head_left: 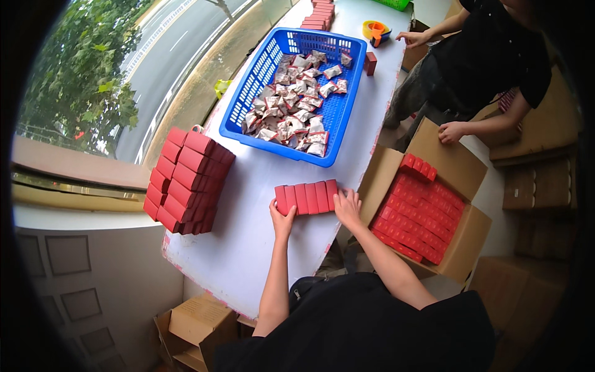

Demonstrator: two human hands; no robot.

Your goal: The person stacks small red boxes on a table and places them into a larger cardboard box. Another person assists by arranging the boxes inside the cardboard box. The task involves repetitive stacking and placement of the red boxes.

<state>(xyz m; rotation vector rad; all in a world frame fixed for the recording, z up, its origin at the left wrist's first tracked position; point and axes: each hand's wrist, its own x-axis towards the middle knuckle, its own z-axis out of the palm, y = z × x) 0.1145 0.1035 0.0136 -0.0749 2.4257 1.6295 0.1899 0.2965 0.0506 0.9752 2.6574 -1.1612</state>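
Note:
A row of several small red boxes (306,198) lies side by side on the white table in front of me. My left hand (283,218) grips the row's left end, thumb and fingers against the outer box. At the other end, my right hand (348,206) presses its fingers on the last box, so the row is squeezed between both hands. Beyond it stands a blue plastic basket (291,152) holding many small white-and-red wrapped packets (291,105). To the left rises a stack of red boxes (189,180).
An open cardboard carton (471,232) packed with red boxes (421,214) stands right of the table (248,266). Another person (489,62) is beyond it, one hand on a flap. An orange tape dispenser (376,32) and a single red box (370,63) lie near the far right edge.

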